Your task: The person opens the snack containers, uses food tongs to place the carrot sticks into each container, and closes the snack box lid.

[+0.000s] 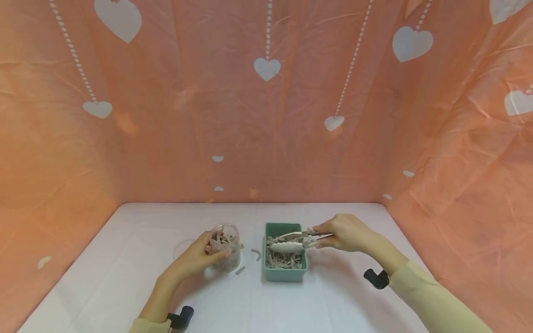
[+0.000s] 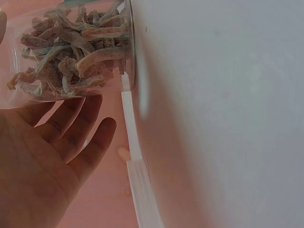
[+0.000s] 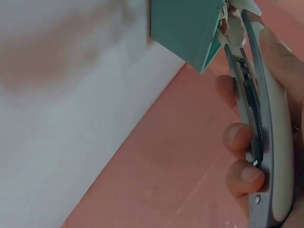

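My left hand (image 1: 191, 262) grips a clear jar (image 1: 231, 263) around its side, thumb at the front. Brown-grey dried strips (image 2: 71, 52) fill much of the jar, which stands on the white table. In my right hand (image 1: 351, 233) is a pair of tongs (image 3: 275, 137) with pale handle grips, fingers wrapped round both arms. The tongs' pale scalloped heads (image 1: 287, 248) reach over a green rectangular box (image 1: 285, 276), low among the strips (image 1: 286, 263) inside it. In the right wrist view, strip pieces show between the tong heads at the box's rim.
Two loose strips, a curved piece (image 1: 257, 253) and a short piece (image 1: 240, 270), lie on the table between jar and box. A clear round lid (image 1: 180, 248) lies left of the jar, partly behind the left hand. Orange cloth (image 1: 233, 115) with white hearts surrounds the table.
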`<state>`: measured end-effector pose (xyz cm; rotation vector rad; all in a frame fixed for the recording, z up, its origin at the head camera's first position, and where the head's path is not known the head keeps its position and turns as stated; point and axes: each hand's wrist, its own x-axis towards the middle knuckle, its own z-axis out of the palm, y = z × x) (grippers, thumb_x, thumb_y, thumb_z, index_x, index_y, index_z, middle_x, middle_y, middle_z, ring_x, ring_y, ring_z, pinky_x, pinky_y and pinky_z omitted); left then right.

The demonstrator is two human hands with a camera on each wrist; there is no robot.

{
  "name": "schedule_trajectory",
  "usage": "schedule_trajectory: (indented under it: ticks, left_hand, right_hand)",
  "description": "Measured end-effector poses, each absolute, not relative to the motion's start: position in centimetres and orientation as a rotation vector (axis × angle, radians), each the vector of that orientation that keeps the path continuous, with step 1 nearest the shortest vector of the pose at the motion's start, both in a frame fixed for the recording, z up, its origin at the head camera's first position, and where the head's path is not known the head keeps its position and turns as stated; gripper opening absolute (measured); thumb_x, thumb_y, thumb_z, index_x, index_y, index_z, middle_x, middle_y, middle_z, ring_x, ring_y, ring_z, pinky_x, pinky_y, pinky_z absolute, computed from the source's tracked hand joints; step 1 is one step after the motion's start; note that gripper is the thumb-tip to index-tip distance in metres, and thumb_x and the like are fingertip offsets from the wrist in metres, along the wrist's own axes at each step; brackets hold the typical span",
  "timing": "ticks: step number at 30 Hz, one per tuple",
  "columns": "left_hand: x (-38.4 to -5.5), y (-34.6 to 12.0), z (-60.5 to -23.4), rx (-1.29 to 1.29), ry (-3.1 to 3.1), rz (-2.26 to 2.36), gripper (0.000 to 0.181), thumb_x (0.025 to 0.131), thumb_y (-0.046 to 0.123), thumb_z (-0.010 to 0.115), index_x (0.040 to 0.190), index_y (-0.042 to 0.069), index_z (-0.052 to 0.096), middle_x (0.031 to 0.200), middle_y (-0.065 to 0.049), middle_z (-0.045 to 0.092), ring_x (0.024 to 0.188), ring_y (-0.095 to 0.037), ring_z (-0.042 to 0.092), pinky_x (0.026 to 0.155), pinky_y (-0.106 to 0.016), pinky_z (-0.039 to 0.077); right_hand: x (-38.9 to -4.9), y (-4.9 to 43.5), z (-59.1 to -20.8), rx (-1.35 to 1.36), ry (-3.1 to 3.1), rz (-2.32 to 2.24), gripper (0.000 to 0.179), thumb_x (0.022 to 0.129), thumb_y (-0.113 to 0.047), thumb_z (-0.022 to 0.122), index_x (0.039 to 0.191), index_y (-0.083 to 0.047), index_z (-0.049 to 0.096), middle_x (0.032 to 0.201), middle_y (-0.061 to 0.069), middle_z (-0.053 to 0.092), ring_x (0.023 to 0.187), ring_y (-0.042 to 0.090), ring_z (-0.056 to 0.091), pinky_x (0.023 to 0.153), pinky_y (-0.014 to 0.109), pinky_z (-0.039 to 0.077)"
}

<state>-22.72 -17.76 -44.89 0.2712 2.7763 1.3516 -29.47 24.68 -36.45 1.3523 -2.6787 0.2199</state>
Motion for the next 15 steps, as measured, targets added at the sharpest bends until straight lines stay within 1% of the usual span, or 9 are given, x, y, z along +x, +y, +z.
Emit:
schedule_trajectory:
  ticks: [3,7,9,15]
  left_hand:
    - [-22.7,-17.8,-44.9,0.274,2.774,1.35,0.084,0.094,0.044,0.076,0.156,0.001,0.04,0.144,-0.023,0.053,0.132,-0.045,0.053,0.109,-0.064,0.042]
    - [-22.7,-17.8,-44.9,0.274,2.771,1.355,0.085,0.094,0.045,0.076,0.157,0.001,0.038,0.145,-0.023,0.052,0.133,-0.046,0.052,0.109,-0.065,0.042]
    - [-22.7,-17.8,-44.8,0.274,2.769,1.358,0.085,0.094,0.044,0.076,0.157,0.002,0.039,0.144,-0.023,0.052,0.132,-0.045,0.053,0.109,-0.065,0.042]
    - [-22.7,-17.7,-44.8,0.277,2.775,1.351,0.085,0.094,0.044,0.077,0.157,0.002,0.038,0.143,-0.023,0.053,0.13,-0.043,0.055,0.108,-0.064,0.043]
  right_hand:
    - [-29.3,25.0,-36.6,1.33,-2.666,0.239,0.039,0.088,-0.04,0.082,0.119,-0.016,0.08,0.099,-0.003,0.08,0.066,0.0,0.056,0.06,0.032,0.051]
    - [-29.0,25.2,-36.9,1.294,-2.658,0.26,0.04,0.087,-0.041,0.082,0.119,-0.016,0.08,0.098,-0.003,0.08,0.066,0.0,0.055,0.06,0.033,0.05]
    - [-28.9,25.3,-37.1,1.276,-2.662,0.283,0.041,0.088,-0.041,0.082,0.12,-0.016,0.08,0.099,-0.002,0.08,0.067,0.0,0.056,0.06,0.033,0.05]
    - [-28.3,25.8,-37.5,1.229,-2.637,0.365,0.042,0.088,-0.039,0.082,0.121,-0.012,0.079,0.106,0.002,0.08,0.076,0.006,0.067,0.064,0.033,0.052]
